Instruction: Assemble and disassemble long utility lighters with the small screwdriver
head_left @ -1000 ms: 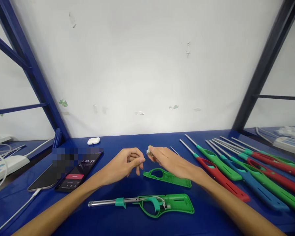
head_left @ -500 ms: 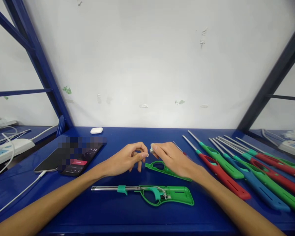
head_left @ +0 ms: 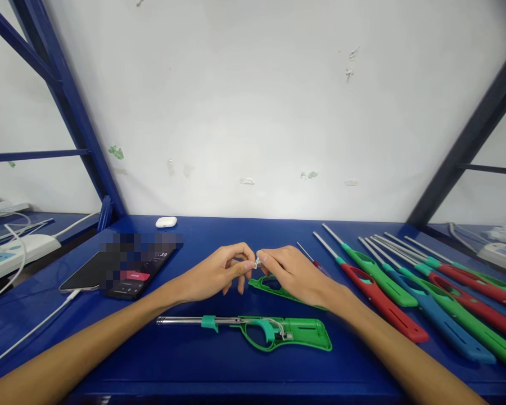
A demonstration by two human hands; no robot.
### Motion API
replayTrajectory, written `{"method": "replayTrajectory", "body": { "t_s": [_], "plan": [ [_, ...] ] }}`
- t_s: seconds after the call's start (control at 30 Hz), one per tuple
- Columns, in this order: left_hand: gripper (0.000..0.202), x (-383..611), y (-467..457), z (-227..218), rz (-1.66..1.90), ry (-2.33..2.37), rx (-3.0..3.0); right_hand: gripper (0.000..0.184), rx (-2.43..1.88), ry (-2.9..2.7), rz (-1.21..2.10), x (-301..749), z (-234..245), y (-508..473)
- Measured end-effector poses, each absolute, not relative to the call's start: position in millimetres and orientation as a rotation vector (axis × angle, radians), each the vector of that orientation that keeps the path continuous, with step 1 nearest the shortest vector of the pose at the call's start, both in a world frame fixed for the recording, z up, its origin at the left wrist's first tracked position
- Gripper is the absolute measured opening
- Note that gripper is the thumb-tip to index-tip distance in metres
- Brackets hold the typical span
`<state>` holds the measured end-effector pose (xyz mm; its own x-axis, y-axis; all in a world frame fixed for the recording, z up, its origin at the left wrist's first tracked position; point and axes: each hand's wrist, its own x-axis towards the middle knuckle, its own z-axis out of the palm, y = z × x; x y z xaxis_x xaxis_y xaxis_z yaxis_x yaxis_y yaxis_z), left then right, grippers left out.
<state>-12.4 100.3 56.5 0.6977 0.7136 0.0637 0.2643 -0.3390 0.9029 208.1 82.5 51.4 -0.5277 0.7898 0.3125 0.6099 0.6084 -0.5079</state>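
My left hand (head_left: 219, 273) and my right hand (head_left: 295, 273) meet above the middle of the blue table. Pinched between the fingertips of both is a small whitish, shiny part (head_left: 257, 262), too small to name and partly covered by the fingers. Behind and below my right hand lies a green lighter half-shell (head_left: 270, 284), partly hidden by it. Closer to me rests an opened long-necked lighter (head_left: 307, 332); its metal tube points left, and its teal trigger and white wires lie exposed in the green shell.
Several long-necked lighters in red (head_left: 383, 304), green and blue lie in a row at the right. A screwdriver (head_left: 310, 256) lies beyond my right hand. At the left are two phones (head_left: 152, 270), a charging cable (head_left: 37, 334) and a white earbud case (head_left: 166, 223).
My right fingertips have moved slightly left and now meet my left fingertips at the small part; a narrow gap parted them before. The opened lighter stays in place.
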Motion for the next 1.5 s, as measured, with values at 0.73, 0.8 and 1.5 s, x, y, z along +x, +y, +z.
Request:
{"method": "replayTrajectory", "body": {
  "t_s": [0.73,0.8,1.5],
  "plan": [
    [0.045,-10,106,41,0.655,0.695,1.56,0.045,-1.167,-2.442,-0.073,207,36,87],
    [0.044,-10,107,41,0.674,0.697,1.495,0.044,-1.169,-2.452,-0.092,207,37,87],
    [0.039,-8,107,36,0.784,0.758,1.236,0.044,-1.216,-2.444,-0.212,207,35,86]
  ]
}}
